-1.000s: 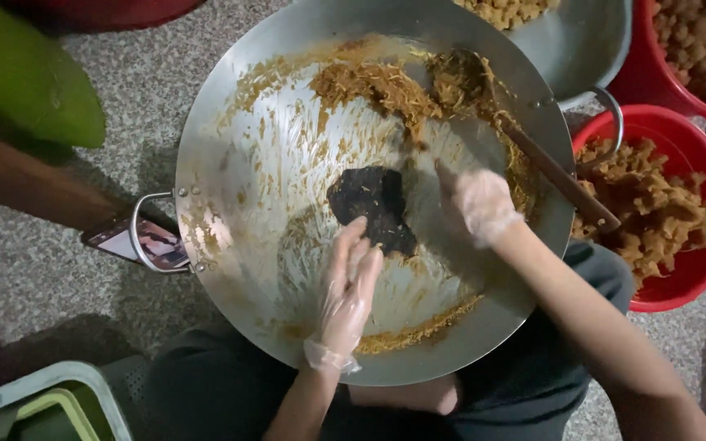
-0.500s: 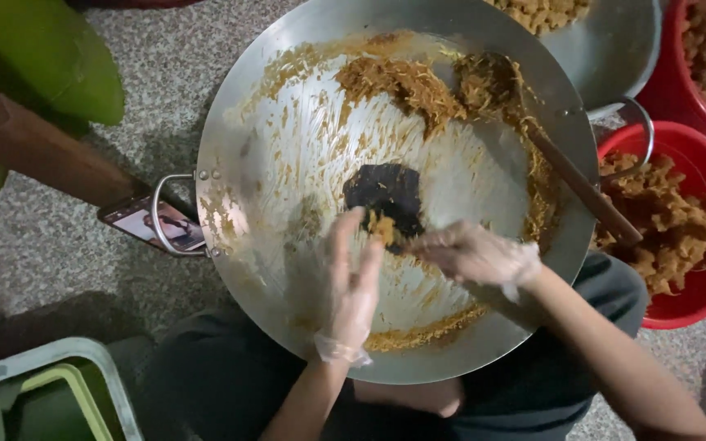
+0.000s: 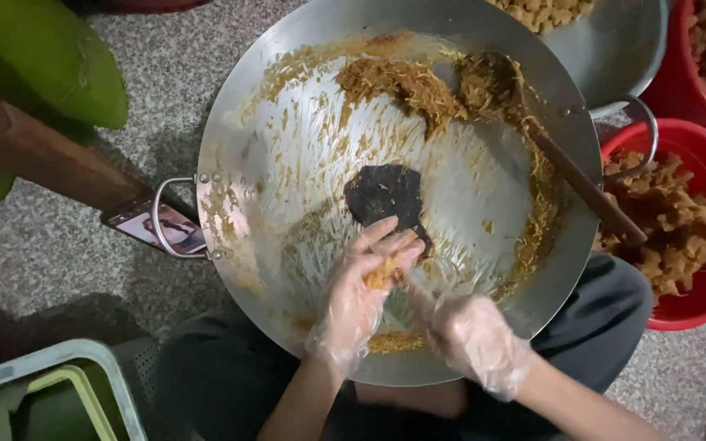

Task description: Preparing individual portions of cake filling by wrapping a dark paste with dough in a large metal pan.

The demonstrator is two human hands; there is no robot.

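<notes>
Here I see my gloved left hand cupping a small clump of golden shredded filling over the big steel wok; my gloved right hand, just right, pinches at it with fingertips closed.

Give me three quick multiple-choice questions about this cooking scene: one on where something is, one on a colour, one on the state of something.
1. Where does the wooden spoon lie?
A. On the floor
B. In the big wok, at its right side
C. In the red tub

2. What colour is the tub of fried pieces at right?
A. Red
B. Blue
C. White

3. What is the left hand doing?
A. Lying flat and empty
B. Gripping the wok handle
C. Cupping a small lump of shredded filling

Answers: 1 B, its bowl rests in the wok and its handle crosses the right rim. 2 A, its rim is plainly red. 3 C, the filling lump sits in its gloved fingers, with the right hand touching it.
</notes>
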